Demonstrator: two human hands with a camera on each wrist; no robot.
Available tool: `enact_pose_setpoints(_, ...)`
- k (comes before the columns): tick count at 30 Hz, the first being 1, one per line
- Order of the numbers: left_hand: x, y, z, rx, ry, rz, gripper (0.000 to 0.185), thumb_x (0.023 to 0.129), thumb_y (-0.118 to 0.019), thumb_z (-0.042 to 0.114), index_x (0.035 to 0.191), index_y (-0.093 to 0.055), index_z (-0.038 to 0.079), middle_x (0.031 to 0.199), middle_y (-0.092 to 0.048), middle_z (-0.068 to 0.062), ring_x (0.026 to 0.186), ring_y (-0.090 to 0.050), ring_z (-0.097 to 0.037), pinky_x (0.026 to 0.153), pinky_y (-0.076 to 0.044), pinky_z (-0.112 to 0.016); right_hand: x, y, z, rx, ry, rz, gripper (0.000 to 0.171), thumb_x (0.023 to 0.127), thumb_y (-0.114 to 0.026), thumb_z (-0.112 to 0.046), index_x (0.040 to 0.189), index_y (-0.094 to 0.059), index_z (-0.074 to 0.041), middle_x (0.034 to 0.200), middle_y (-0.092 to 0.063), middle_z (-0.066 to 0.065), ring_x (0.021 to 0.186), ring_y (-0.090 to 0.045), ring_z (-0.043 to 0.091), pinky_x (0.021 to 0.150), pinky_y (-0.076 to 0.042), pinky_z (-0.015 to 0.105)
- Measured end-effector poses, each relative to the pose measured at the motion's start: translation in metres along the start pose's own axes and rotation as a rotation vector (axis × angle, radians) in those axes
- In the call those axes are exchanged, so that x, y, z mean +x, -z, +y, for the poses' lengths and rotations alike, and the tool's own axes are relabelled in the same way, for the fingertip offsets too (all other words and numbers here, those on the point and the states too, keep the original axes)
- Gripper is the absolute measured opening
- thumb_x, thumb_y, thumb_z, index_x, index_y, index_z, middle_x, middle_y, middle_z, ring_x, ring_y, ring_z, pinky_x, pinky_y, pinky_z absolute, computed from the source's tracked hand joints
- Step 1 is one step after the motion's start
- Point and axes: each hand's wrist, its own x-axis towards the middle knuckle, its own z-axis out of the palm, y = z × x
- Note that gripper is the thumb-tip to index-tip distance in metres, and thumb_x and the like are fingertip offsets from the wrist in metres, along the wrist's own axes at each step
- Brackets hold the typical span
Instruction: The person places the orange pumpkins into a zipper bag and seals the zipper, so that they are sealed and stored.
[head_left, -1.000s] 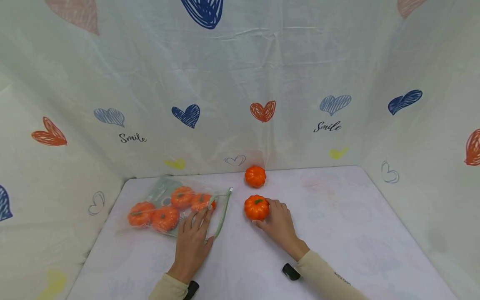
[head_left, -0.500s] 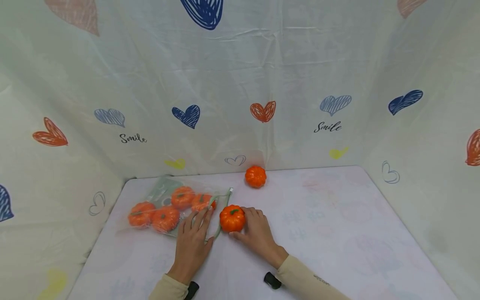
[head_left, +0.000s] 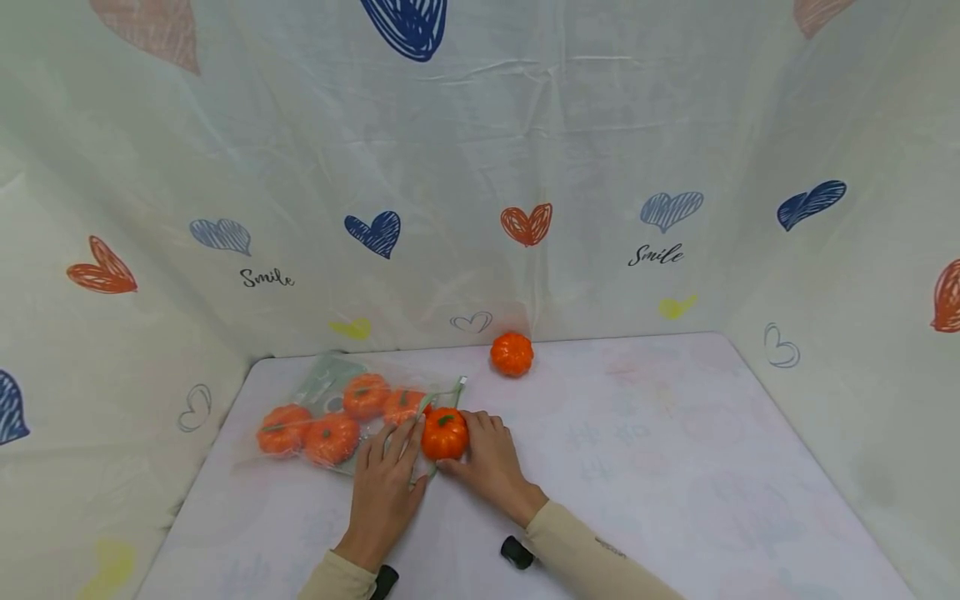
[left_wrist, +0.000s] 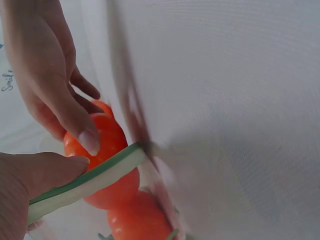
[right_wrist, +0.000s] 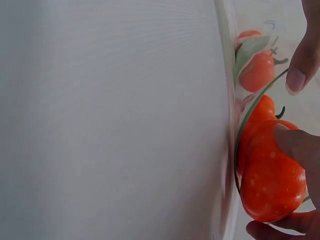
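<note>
The right hand curls its fingers round a small orange toy pumpkin at the green-rimmed mouth of a clear plastic bag — just beside the left hand, whose straight fingers press the bag flat on the bench.

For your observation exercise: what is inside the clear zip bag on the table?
Four small orange pumpkins show through the clear bag. The left hand covers its near corner, hiding anything beneath. The right hand holds a fifth pumpkin at its opening.

Right hand grips pumpkin at bag mouth.
</note>
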Motion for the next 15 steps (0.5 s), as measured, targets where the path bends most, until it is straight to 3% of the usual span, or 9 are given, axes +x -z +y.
enact_pose_setpoints(8,-0.001,-0.001,-0.001,-0.004,-0.021,0.029,0.100,0.053,-0.106,0.017,0.142,-0.064,0.003,0.136,-0.064,-0.012,0.123,-0.055,-0.037,0.098,-0.047,-0.052,0.010,-0.006,-0.009,-0.022,-0.009,0.006,0.075,0.083,-0.091,-0.037,0.140,-0.059,0.000,0.122,-0.063,0.015,0.111,-0.057,0.032,0.095,-0.050,0.046)
enact_pose_setpoints(15,-0.002,-0.003,0.000,-0.006,-0.016,0.010,0.100,0.056,-0.105,0.017,0.145,-0.062,0.004,0.137,-0.064,-0.012,0.123,-0.055,-0.036,0.097,-0.048,-0.052,0.020,-0.011,-0.018,-0.060,-0.043,0.007,0.074,0.083,-0.091,-0.037,0.139,-0.060,0.000,0.122,-0.061,0.018,0.112,-0.056,0.034,0.097,-0.049,0.048)
